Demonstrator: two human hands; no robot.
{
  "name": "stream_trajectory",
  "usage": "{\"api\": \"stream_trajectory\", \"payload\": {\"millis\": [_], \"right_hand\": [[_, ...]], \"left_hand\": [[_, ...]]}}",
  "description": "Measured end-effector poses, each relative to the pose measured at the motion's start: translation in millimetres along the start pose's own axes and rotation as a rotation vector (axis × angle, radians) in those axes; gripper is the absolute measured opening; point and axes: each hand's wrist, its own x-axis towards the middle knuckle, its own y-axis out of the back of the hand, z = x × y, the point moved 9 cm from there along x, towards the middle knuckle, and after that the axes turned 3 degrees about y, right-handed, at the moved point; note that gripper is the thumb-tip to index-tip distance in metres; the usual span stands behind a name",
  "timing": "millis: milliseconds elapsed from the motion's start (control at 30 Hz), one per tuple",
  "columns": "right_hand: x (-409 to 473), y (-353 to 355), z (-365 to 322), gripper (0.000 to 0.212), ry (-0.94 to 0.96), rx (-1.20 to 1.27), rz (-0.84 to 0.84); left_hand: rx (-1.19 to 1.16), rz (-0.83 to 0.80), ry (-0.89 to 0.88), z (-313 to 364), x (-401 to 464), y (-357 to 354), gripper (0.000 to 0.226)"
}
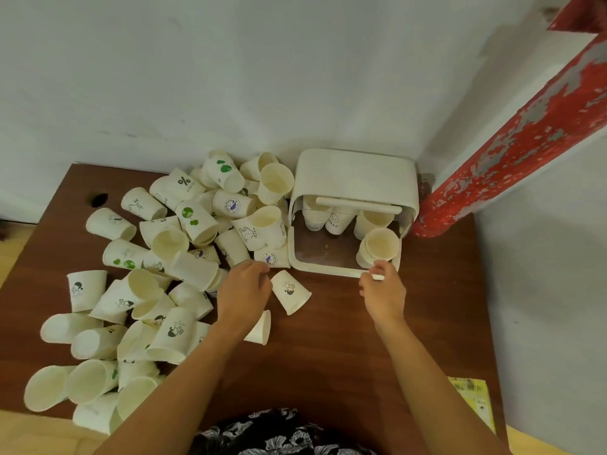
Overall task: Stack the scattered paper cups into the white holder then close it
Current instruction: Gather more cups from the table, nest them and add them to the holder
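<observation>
Several white paper cups (193,221) lie scattered over the left half of the brown table. The white holder (356,178) stands open at the back right, its lid raised. Inside it are upright cups and a short stack of nested cups (379,246) at the front right. My right hand (382,292) pinches the holder's front rim near that stack. My left hand (244,290) hovers with curled fingers over the table, next to a lying cup with a small printed figure (290,292). Another cup (261,328) lies beside my left wrist.
The table (328,356) stands in a corner against a pale wall. A red peeling pipe (512,142) runs diagonally just right of the holder. A yellow paper (473,399) lies at the table's front right edge. A round hole (98,199) marks the back left.
</observation>
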Motion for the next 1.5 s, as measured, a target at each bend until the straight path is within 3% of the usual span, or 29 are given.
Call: {"api": "stream_trajectory", "payload": {"millis": [133, 300, 500, 667, 800, 1033, 1167, 1300, 1500], "right_hand": [[-24, -41, 20, 0.018, -0.067, -0.077, -0.143], [-57, -97, 37, 0.014, -0.162, -0.145, -0.354], [-76, -139, 47, 0.019, -0.409, 0.058, -0.295], [-76, -154, 45, 0.012, -0.427, 0.144, -0.188], [-77, -146, 42, 0.004, -0.369, 0.12, -0.133], [-93, -122, 31, 0.008, -0.265, 0.089, -0.087], [-97, -113, 10, 0.009, -0.17, 0.089, -0.096], [-97, -92, -15, 0.012, -0.015, 0.044, -0.079], [-92, -52, -27, 0.016, 0.059, 0.069, 0.01]], "left_hand": [[0.093, -0.073, 0.056, -30, -6, -6, 0.036], [0.158, -0.243, -0.007, -46, -8, -31, 0.048], [0.249, -0.244, -0.041, -57, 1, -38, 0.055], [0.201, -0.259, -0.019, -71, 16, -36, 0.045], [0.085, -0.27, -0.037, -76, 19, -31, 0.039], [-0.244, -0.206, 0.12, -74, 13, -7, 0.04], [-0.308, -0.356, 0.141, -58, 1, -17, 0.056], [-0.218, -0.629, -0.044, -27, -12, -34, 0.09], [-0.271, -0.748, -0.085, 5, -20, -46, 0.075]]}}
